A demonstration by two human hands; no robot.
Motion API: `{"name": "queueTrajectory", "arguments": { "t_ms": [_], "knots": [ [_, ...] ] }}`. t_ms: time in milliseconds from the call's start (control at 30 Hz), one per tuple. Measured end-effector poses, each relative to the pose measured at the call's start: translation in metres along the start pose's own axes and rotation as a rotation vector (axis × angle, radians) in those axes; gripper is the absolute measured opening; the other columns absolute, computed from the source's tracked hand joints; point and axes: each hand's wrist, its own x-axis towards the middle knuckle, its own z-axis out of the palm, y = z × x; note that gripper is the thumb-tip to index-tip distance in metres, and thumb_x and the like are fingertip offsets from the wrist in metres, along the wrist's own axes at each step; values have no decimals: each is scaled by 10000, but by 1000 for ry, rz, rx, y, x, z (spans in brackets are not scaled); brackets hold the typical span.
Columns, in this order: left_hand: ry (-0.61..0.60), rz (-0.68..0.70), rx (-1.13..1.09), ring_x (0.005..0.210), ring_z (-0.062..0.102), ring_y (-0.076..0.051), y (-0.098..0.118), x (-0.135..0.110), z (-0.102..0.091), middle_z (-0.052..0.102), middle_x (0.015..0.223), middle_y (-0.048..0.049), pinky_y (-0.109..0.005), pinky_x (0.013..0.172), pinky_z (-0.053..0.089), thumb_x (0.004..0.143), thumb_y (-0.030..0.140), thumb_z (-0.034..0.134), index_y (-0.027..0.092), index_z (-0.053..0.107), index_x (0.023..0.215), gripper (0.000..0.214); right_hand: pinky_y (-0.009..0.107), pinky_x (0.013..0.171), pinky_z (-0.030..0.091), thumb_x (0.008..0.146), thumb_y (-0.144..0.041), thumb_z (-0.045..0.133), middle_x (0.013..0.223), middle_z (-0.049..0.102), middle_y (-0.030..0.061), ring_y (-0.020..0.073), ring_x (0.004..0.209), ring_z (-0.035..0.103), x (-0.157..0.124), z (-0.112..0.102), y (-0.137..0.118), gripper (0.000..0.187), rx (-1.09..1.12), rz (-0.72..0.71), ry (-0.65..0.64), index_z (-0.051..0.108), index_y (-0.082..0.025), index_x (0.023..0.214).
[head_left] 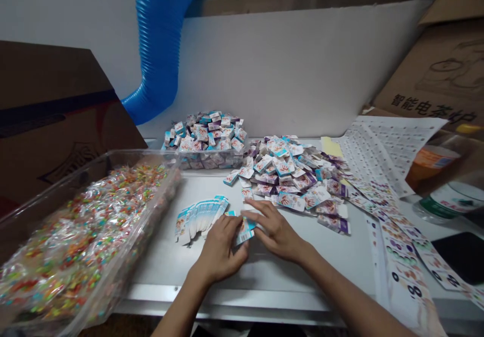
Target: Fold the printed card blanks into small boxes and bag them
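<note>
Both hands meet over a steel table top (242,271). My left hand (219,248) pinches a small blue-and-white paperboard carton (244,231), and the fingers of my right hand (274,231) lie across its other end. Left of my hands, a fanned row of flat blue-and-white carton blanks (198,218) lies on the table. Just beyond my right fingers spreads a loose heap of small printed cartons (287,175) with purple and blue panels. Behind it, a second heap of small cartons (204,140) fills a clear container.
A clear plastic bin (132,211) of colourful wrapped sweets stands at the left. Printed sheets (389,150) and label strips (401,246) cover the right side. A bottle (449,201) and a black flat device (461,256) lie there. Cardboard boxes and a blue corrugated hose (159,39) stand behind.
</note>
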Motion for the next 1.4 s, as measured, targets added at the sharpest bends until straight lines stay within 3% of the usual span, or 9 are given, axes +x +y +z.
{"name": "queueTrajectory", "arguments": {
  "t_ms": [67,200,333,500,667,833,1067,1267,1400],
  "knots": [
    [8,-12,-16,917,561,-203,3,2,-1,616,1003,-75,-358,797,465,830,238,456,180,474,1153,329,371,884,380,850,-171,441,1098,619,75,216,1026,514,2,-7,-3,287,3,0,-59,611,-215,1077],
    [178,0,266,1050,525,-272,10,1,6,578,1160,-139,-462,894,399,800,291,547,142,445,1214,452,248,628,398,885,-276,430,727,643,14,142,666,546,1,-15,-11,245,161,310,-86,646,-180,820],
    [177,-59,444,1065,524,-314,22,0,12,579,1176,-152,-539,946,335,712,252,637,130,463,1204,536,212,547,348,846,-281,474,642,588,-24,111,585,488,-4,-14,-18,219,343,436,-144,635,-171,748],
    [76,34,365,1031,549,-264,25,0,12,606,1125,-125,-487,987,351,664,173,585,122,457,1187,541,205,518,336,795,-239,493,631,585,-23,108,563,487,-10,-3,-13,153,484,550,-135,624,-162,791],
    [19,74,271,992,571,-254,26,-3,14,625,1052,-104,-525,1003,341,606,106,524,148,476,1104,502,199,473,289,686,-163,549,548,552,-30,106,519,459,-9,-2,-7,106,307,545,-221,643,-169,734],
    [107,44,86,936,602,-215,27,-13,26,639,1007,-86,-452,937,440,675,59,472,168,454,1124,462,202,477,290,709,-184,548,557,504,-37,104,530,440,-3,-13,-8,166,322,557,-178,654,-174,837],
    [149,-213,-317,1054,556,-192,37,-22,36,585,1149,-63,-345,879,479,771,98,488,229,432,1211,463,210,517,353,796,-304,540,597,457,-54,100,553,447,-14,-8,-22,297,575,670,4,570,-159,1053],
    [209,-305,-359,847,569,-180,45,-18,39,589,919,-43,-332,734,501,787,161,510,207,474,1034,254,343,865,437,824,-392,541,984,644,54,209,959,570,-33,-2,-38,333,807,606,80,600,-197,1087],
    [339,-203,-249,1060,528,-201,44,-20,51,554,1128,-101,-378,874,471,809,124,455,184,424,1151,348,372,923,415,800,-360,587,1032,651,58,221,983,578,-39,18,-47,334,1084,663,219,607,-199,1092]
  ]
}}
